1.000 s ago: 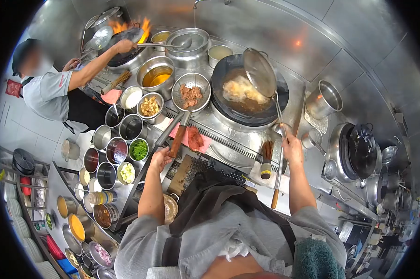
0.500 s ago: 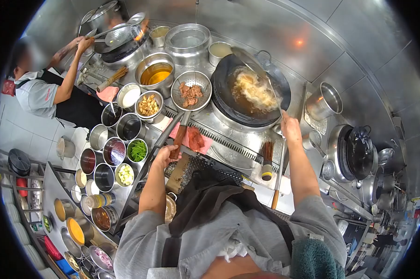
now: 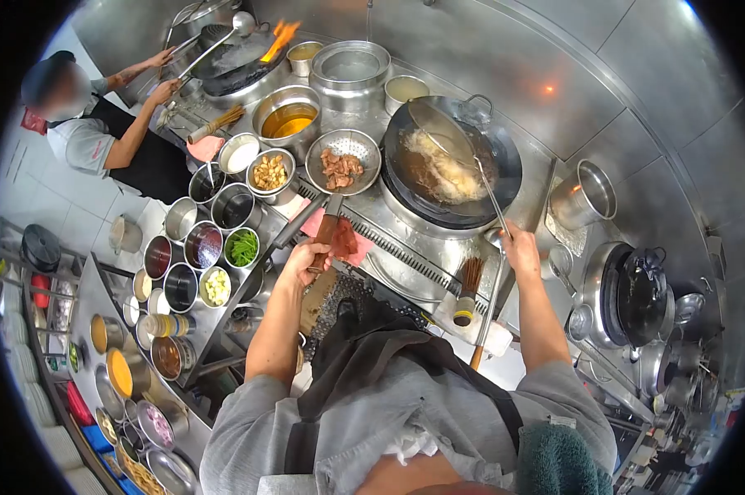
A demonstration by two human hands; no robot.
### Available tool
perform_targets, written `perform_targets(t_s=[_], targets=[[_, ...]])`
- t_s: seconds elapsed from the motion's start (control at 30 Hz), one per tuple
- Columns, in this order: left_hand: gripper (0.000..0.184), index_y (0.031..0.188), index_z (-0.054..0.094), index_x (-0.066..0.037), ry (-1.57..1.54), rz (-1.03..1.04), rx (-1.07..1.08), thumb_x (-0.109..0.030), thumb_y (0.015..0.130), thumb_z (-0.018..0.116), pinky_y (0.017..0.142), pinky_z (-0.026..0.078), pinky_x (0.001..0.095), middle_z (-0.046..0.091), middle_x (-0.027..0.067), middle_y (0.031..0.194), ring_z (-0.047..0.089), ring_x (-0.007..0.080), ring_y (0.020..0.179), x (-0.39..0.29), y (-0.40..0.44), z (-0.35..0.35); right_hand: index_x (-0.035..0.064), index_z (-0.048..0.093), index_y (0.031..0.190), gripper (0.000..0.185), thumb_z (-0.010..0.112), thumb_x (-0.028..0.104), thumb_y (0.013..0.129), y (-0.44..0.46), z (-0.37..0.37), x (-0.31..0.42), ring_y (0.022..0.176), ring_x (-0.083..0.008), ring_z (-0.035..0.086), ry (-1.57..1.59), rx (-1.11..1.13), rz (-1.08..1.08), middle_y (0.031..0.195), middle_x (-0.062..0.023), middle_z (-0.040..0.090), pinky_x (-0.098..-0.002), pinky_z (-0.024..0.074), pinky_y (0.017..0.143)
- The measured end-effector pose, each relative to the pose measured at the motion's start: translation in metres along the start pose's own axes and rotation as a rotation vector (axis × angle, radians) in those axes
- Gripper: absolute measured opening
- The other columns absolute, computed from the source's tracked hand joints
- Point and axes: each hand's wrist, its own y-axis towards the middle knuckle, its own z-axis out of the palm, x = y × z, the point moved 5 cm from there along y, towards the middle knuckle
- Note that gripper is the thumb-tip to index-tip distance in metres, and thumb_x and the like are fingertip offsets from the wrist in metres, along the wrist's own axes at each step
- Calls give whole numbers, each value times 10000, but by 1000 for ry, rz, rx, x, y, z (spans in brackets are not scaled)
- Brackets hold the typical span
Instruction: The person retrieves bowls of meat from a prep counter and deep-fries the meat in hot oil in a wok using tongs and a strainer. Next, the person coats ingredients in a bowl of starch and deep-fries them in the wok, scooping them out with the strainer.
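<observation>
My left hand [image 3: 308,259] is closed round the brown wooden handle of a perforated strainer [image 3: 364,172], whose bowl holds pieces of browned meat [image 3: 339,167]. My right hand [image 3: 521,250] grips the metal handle of a round skimmer [image 3: 441,128]. That skimmer is tilted over a black wok [image 3: 504,157], where pale, foaming food [image 3: 447,172] lies in brown liquid. A ladle [image 3: 490,318] with a wooden end rests beneath my right hand, its bowl near my fingers. Just right of my left hand, red cloth [image 3: 348,241] lies on the stove edge.
At the upper left a co-worker [image 3: 92,136] holds a ladle over another wok [image 3: 245,70] with a flame beside it. Between us stand a pot of orange oil [image 3: 287,120] and several ingredient pots. A bamboo brush [image 3: 469,293] lies near the front edge; a tall pot [image 3: 583,194] stands right.
The skimmer has swung and now tilts over the wok's upper left part. My left hand has shifted slightly right along with the strainer handle. The co-worker's ladle and wok have moved.
</observation>
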Motion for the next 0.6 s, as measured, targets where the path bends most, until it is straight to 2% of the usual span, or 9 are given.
perform_targets(t_s=[0.07,0.13,0.2,0.27,0.33,0.4,0.47,0.57,0.6], targets=[[168,943,474,16,2,13,-23,3,798,558,443,447,281,557,93,714,541,170,529,9,-11,9,93,602,1165,370,545,65,801,16,2,-7,833,-405,609,-142,-11,-49,861,-261,612,-473,463,767],[215,1011,497,-1,12,19,-36,-2,802,547,443,437,268,559,98,731,535,167,534,16,-28,20,87,602,1164,381,538,43,791,29,-1,-24,821,-403,607,-112,15,-50,847,-266,606,-483,459,755],[241,1035,491,5,15,30,-77,2,800,546,437,435,264,555,100,739,535,164,531,25,-42,29,159,598,1195,390,526,101,816,35,-8,-41,752,-406,620,-125,-84,-119,776,-228,632,-501,482,728],[257,1051,490,13,19,39,-73,10,799,542,433,432,259,552,97,743,535,162,531,28,-64,46,161,583,1216,408,530,106,815,33,-20,-42,762,-398,624,-56,-14,-67,793,-228,636,-492,483,737],[269,1061,491,25,-5,73,-108,8,798,547,430,429,252,552,99,740,534,162,529,36,-77,54,165,564,1239,436,534,104,809,38,-23,-52,787,-394,626,-125,-110,-76,821,-228,641,-483,485,748],[228,1008,497,29,-33,87,-135,6,792,568,434,454,271,556,92,712,545,164,513,43,-92,61,170,554,1253,457,550,108,801,40,-10,-55,829,-392,623,-142,-65,-103,885,-228,638,-479,484,762],[242,1024,495,33,-69,125,-189,5,795,568,423,451,273,554,93,705,543,167,507,47,-112,62,180,550,1258,478,560,102,787,34,9,-61,863,-391,617,-186,-19,-51,931,-219,629,-473,487,776],[290,1061,483,24,-134,163,-114,-11,793,588,411,445,264,555,90,721,540,166,502,57,-143,63,155,540,1263,476,606,143,792,9,24,-61,929,-377,604,-238,10,-40,1014,-210,613,-457,482,812],[290,1061,483,24,-164,188,-148,-11,793,588,411,445,264,555,90,721,540,166,502,60,-156,61,140,537,1263,476,622,155,795,-3,22,-56,962,-372,594,-232,25,-24,1041,-209,609,-447,476,836]])
